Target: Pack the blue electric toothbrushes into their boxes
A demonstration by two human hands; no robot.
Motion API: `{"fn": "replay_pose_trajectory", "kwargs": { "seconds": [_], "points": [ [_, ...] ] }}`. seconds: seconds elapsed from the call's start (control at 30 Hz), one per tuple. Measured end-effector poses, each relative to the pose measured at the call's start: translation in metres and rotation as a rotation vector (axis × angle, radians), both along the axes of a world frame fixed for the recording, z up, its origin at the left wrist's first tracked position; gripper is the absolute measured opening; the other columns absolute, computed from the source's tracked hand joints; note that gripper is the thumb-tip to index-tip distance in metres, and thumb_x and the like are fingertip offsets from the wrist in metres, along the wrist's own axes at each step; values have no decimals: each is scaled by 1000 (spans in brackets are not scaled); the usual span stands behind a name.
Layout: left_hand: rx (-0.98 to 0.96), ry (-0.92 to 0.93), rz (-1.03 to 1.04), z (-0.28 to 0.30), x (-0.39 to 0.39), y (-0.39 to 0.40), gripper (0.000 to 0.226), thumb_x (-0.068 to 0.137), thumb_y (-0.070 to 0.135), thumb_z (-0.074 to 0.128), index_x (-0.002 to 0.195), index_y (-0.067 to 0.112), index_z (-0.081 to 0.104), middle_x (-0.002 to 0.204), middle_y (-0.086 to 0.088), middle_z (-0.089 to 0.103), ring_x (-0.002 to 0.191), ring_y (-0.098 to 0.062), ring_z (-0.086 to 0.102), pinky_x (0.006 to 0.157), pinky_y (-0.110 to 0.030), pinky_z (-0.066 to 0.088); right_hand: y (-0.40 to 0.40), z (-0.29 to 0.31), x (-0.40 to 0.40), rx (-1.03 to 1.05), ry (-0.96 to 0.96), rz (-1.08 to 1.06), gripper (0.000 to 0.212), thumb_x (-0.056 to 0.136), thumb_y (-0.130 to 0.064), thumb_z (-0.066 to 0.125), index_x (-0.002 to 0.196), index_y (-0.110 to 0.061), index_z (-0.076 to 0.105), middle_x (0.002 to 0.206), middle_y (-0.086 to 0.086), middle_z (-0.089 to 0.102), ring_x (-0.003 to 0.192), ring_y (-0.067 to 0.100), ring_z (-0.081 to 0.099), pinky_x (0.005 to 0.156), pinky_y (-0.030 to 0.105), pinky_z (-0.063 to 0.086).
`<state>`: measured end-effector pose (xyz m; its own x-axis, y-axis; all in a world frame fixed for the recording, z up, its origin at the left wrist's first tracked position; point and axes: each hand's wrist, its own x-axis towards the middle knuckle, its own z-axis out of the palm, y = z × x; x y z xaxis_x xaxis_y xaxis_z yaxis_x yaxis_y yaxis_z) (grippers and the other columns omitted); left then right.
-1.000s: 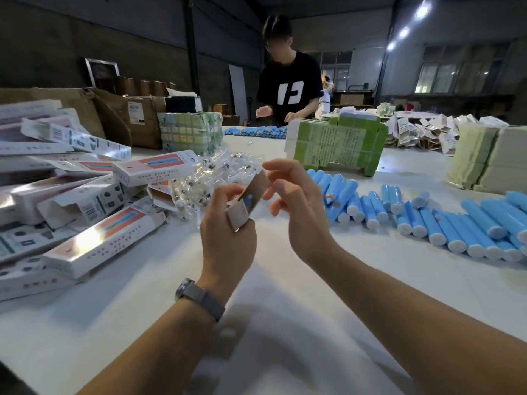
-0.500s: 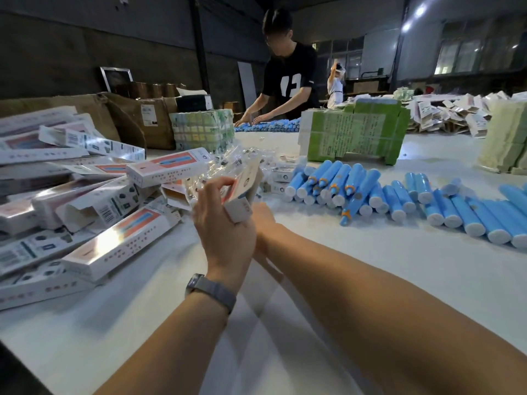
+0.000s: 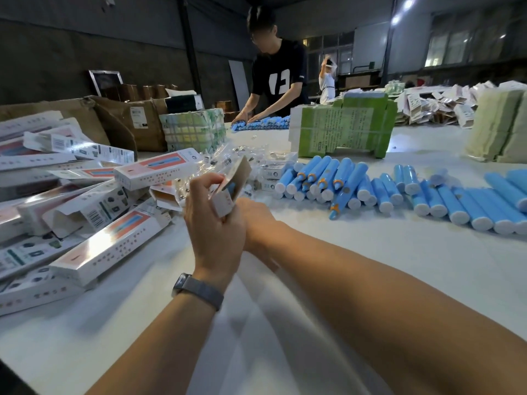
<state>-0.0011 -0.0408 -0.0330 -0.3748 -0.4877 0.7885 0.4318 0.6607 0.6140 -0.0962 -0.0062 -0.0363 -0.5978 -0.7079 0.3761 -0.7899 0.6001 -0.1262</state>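
Observation:
My left hand (image 3: pixel 214 223) grips a white toothbrush box (image 3: pixel 225 203) upright, its brown top flap open. A blue toothbrush (image 3: pixel 231 189) shows inside the opening. My right hand (image 3: pixel 256 220) sits just behind and below the left hand, against the box's lower part; its fingers are hidden. Several loose blue toothbrushes (image 3: pixel 342 181) lie in a row on the white table (image 3: pixel 370 266) to the right. A pile of white and orange boxes (image 3: pixel 114 240) fills the table's left side.
A heap of clear plastic packets (image 3: pixel 228 155) lies behind my hands. Beyond it stand a green bundled stack (image 3: pixel 342 129), pale stacks (image 3: pixel 496 124) at far right and a brown carton (image 3: pixel 137 121) at back left. A person (image 3: pixel 278 78) works on more toothbrushes across the table.
My right hand has dropped from the box's top flap to below and behind my left hand. The box has stayed in my left hand, and the view has shifted slightly.

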Motion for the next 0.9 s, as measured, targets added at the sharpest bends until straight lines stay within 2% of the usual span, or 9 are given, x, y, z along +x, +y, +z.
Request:
{"fn": "replay_pose_trajectory", "kwargs": {
  "seconds": [0.1,0.17,0.23,0.33,0.43,0.53,0.6,0.73,0.9],
  "points": [
    [-21,22,-24,-2,-2,-2,40,82,6,58,112,26,41,103,20,51,99,1,60,80,-10,47,10,11,-5,81,-20,-58,9,88,-21,59,97,-18,57,104,7,67,99,30,63,70,33,45],
    [-52,45,-35,-1,-1,-2,39,80,8,58,112,24,41,100,24,49,88,4,57,76,-19,51,21,17,-8,147,-95,-66,20,85,-16,61,104,-18,55,107,7,67,102,30,63,73,32,47],
    [-79,49,-55,-2,0,1,39,80,4,60,110,20,41,96,13,51,86,-8,56,75,-35,56,40,26,-6,138,-189,-71,41,86,-12,59,126,-18,52,116,10,65,107,30,60,82,33,50],
    [-87,30,-79,-3,1,9,37,79,2,61,111,9,43,97,13,48,88,-11,53,77,-48,56,82,48,9,-254,-379,-33,68,88,-5,56,150,-22,35,103,11,61,87,22,59,71,30,46],
    [-80,22,-105,-1,6,17,48,77,5,60,109,31,35,97,23,46,85,-7,50,72,-45,55,120,74,38,-738,-421,172,71,88,2,59,147,-29,36,88,2,58,73,18,58,68,36,54],
    [-49,-28,-191,1,11,25,65,81,-7,65,106,43,30,100,32,49,88,-25,59,73,-53,58,141,88,70,-1026,-323,361,57,84,3,65,126,-31,51,76,-18,62,72,6,65,69,27,58],
    [-53,-46,-236,2,13,31,72,81,-9,67,107,46,30,99,40,51,88,-28,61,72,-54,59,145,91,89,-1084,-249,446,47,81,-2,69,110,-34,51,79,-20,63,77,5,65,72,31,60],
    [-74,-68,-306,-1,14,36,67,81,-10,69,107,39,31,100,18,61,86,-27,67,68,-55,59,138,90,107,-1035,-105,487,47,83,1,71,105,-31,44,83,-17,61,79,12,68,68,35,61],
    [-136,-62,-338,-1,15,38,59,81,-9,73,112,21,33,99,-3,63,83,-28,69,63,-52,57,138,80,102,-785,282,302,48,83,-6,72,117,-27,45,81,-8,64,78,10,64,63,19,47]
  ]
}}
